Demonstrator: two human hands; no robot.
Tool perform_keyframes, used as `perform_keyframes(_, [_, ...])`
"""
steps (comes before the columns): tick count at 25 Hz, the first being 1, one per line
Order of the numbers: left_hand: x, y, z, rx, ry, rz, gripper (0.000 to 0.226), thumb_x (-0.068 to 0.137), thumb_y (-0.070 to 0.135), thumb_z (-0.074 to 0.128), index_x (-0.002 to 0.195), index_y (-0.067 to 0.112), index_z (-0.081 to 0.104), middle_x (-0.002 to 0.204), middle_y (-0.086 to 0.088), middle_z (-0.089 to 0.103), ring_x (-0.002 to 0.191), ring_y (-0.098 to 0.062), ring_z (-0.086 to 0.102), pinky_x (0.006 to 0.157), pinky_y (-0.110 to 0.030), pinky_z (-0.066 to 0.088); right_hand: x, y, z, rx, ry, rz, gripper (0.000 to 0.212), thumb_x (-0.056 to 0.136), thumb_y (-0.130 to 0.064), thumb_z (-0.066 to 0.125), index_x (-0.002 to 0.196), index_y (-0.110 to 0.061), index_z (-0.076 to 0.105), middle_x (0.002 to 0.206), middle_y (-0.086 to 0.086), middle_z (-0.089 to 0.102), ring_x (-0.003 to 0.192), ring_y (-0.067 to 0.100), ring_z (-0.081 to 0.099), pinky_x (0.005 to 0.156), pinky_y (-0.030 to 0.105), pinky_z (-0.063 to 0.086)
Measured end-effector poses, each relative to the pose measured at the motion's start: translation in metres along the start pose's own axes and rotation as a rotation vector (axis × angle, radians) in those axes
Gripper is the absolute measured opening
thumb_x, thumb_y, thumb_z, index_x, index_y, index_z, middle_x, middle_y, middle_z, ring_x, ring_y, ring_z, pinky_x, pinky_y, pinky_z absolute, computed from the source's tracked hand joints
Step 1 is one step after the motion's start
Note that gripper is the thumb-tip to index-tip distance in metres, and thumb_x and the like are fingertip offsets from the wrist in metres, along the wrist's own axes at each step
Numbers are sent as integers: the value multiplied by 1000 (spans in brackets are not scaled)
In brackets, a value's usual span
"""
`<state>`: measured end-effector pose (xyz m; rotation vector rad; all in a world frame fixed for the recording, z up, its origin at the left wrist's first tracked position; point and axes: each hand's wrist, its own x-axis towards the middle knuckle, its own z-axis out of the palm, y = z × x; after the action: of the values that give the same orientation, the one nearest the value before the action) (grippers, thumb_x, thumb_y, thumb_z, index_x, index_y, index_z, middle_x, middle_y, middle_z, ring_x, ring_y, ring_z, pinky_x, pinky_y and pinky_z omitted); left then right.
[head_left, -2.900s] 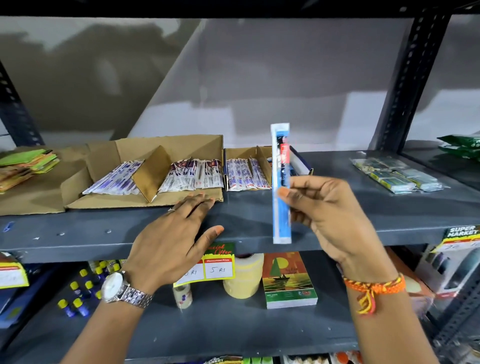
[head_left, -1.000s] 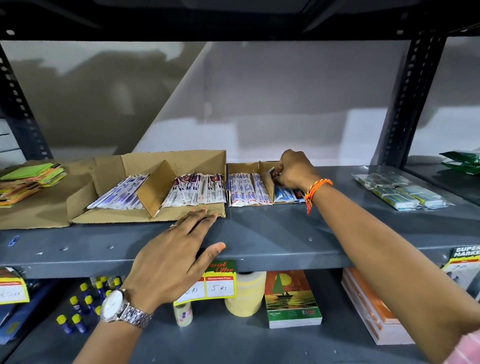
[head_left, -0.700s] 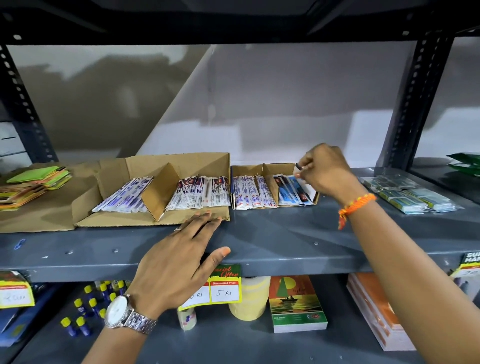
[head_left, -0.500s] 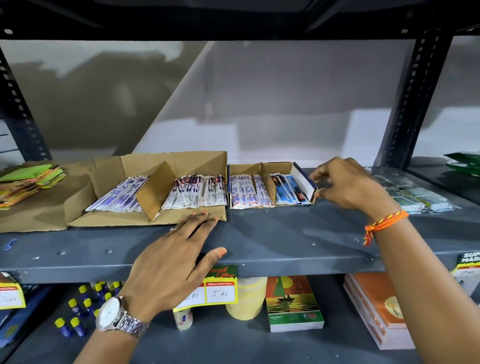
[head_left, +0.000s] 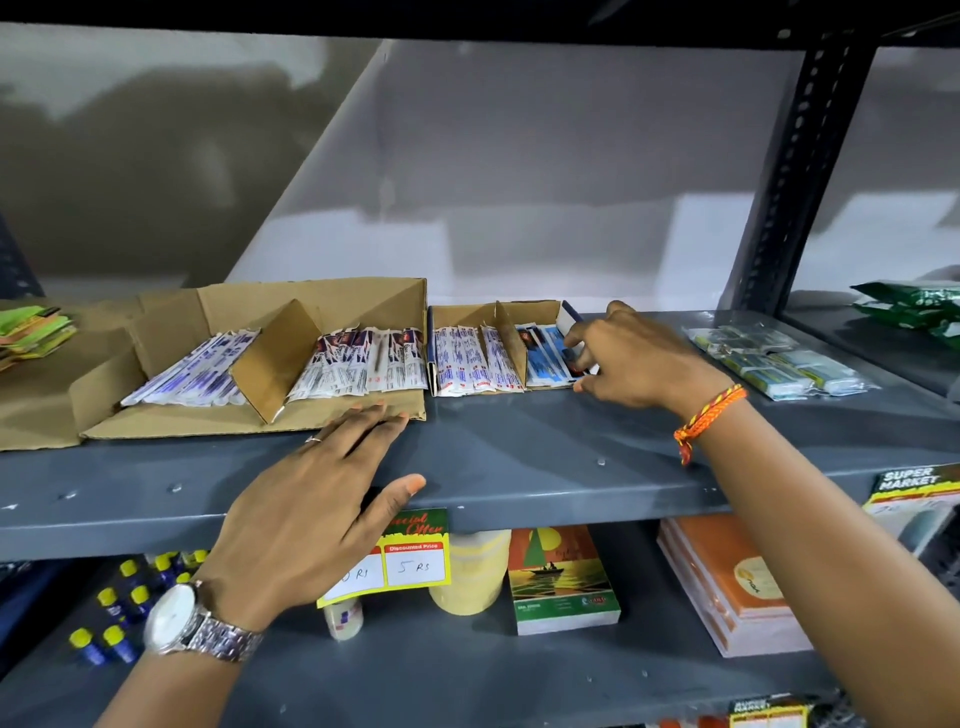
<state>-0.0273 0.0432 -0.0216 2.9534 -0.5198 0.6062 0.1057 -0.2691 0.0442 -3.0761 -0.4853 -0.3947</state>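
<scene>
Currently working the small box (head_left: 467, 317) on the shelf (head_left: 519, 452) with the right hand (head_left: 639, 364). Fingers (head_left: 576, 343) bent against its right wall, thumb low at the front corner; can't tell whether clamped on the wall or just touching. Blue packets (head_left: 545, 356) in the right compartment, immediately left of those fingertips, long axis front-to-back. Left hand (head_left: 317, 514) flat on the shelf lip, fingers straight, thumb spread over the edge, holding nothing, tips at the large carton's (head_left: 311, 296) front edge, well apart from the blue packets. Likely next: squaring or nudging leftward, across the packets' short axis. Right hand nearer, so no reach-over needed.
</scene>
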Motion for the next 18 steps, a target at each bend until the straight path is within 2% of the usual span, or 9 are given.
perform_keyframes(3, [0,-1,0,6,-7,4,78,96,72,9,155,26,29,161,4,33,147,-14,30,112,-36,38,-7,-1,-1,15,54,9,41,80,-24,66,120,-32,63,103,-3,73,109,26,59,80,40,56])
perform_keyframes(7, [-1,-1,0,3,0,5,78,96,72,9,156,26,29,162,4,33,147,-13,30,111,-34,37,-21,-9,-7,-135,273,8,39,82,-19,57,119,-32,66,102,9,69,99,35,66,71,38,52])
perform_keyframes(9, [-1,-1,0,2,3,8,78,96,72,9,155,25,30,161,4,33,147,-13,30,111,-34,37,-27,-13,-14,-200,333,-8,39,83,-18,57,118,-31,65,99,10,70,97,36,67,70,38,52])
perform_keyframes(12, [-1,-1,-1,1,0,10,78,96,72,9,156,26,29,162,4,32,147,-13,29,112,-34,37,-31,-16,-20,-244,326,-29,35,81,-18,56,113,-29,67,98,8,71,94,37,67,68,36,47])
perform_keyframes(16, [-2,-1,-1,0,-5,5,79,95,73,7,156,27,27,163,5,30,148,-13,28,112,-34,38,-30,-15,-20,-244,289,-130,43,82,-18,52,122,-33,58,114,4,70,99,37,66,67,37,43])
perform_keyframes(18, [-1,-1,-1,0,-8,4,79,95,73,6,156,27,27,163,5,30,148,-13,28,111,-35,40,-23,-10,-20,-216,239,-166,39,84,-15,51,118,-30,64,116,1,69,101,33,65,68,36,43])
